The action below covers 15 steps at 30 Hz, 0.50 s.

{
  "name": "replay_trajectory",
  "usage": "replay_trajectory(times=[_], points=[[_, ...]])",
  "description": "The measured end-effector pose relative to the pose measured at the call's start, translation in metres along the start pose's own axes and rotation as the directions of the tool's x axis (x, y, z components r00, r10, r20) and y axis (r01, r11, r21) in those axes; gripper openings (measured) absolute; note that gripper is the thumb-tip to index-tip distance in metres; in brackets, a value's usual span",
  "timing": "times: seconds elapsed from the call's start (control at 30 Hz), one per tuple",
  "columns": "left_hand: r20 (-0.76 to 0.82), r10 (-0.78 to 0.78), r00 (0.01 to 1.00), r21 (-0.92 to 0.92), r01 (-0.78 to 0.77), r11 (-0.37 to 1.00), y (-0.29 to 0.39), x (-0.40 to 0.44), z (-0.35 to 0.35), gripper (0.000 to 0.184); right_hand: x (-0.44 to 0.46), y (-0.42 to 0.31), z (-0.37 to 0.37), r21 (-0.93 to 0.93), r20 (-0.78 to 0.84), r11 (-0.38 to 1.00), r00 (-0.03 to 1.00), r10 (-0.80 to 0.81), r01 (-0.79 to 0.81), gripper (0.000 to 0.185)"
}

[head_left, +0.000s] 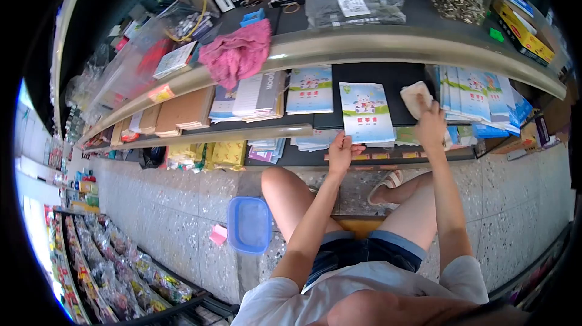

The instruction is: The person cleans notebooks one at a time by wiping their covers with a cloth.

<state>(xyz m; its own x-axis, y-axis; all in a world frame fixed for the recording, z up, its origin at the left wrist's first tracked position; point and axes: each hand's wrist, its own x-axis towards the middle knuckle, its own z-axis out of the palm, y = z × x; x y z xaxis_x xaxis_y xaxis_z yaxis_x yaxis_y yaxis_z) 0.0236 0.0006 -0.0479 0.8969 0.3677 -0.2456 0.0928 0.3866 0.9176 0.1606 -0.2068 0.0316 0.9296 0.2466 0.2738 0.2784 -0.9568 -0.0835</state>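
My left hand [343, 154] grips the lower left edge of a light-blue exercise book [366, 111] with a cartoon cover. The book lies at the front of the dark shelf [388, 75]. A crumpled off-white cloth [416, 99], stained brown in part, is in my right hand [431, 125], just right of the book. Left of it lies a similar stack of exercise books [310, 89]. Farther right sits another pile of blue exercise books [470, 93], partly overlapping one another.
A pink cloth [237, 52] hangs over the upper shelf edge [364, 44]. A blue plastic basin [250, 225] stands on the floor beside a pink scrap [218, 234]. Above are a bagged item [354, 8] and a tub of small metal pieces [459, 2]. Yellow packs [225, 155] fill the lower shelf.
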Motion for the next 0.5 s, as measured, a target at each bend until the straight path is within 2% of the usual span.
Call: replay_trajectory(times=[0.03, 0.13, 0.23, 0.5], points=[[-0.016, 0.009, 1.0, 0.01, -0.008, 1.0, 0.002, 0.002, -0.001, 0.028, -0.007, -0.007, -0.009, 0.048, -0.097, 0.998, 0.995, -0.037, 0.042, 0.072], [-0.017, -0.003, 1.0, -0.016, 0.003, 1.0, -0.002, 0.009, 0.005, 0.026, -0.038, -0.049, -0.036, 0.19, -0.01, 0.956, 0.974, -0.225, 0.222, 0.071], [-0.026, 0.003, 1.0, 0.024, -0.002, 1.0, -0.008, 0.018, 0.016, 0.024, -0.068, -0.085, -0.028, 0.253, 0.0, 0.896, 0.926, -0.378, 0.366, 0.074], [-0.051, 0.007, 0.999, 0.026, -0.006, 1.0, -0.01, 0.015, 0.023, 0.026, -0.062, -0.078, 0.004, 0.166, -0.009, 0.923, 0.937, -0.35, 0.347, 0.066]])
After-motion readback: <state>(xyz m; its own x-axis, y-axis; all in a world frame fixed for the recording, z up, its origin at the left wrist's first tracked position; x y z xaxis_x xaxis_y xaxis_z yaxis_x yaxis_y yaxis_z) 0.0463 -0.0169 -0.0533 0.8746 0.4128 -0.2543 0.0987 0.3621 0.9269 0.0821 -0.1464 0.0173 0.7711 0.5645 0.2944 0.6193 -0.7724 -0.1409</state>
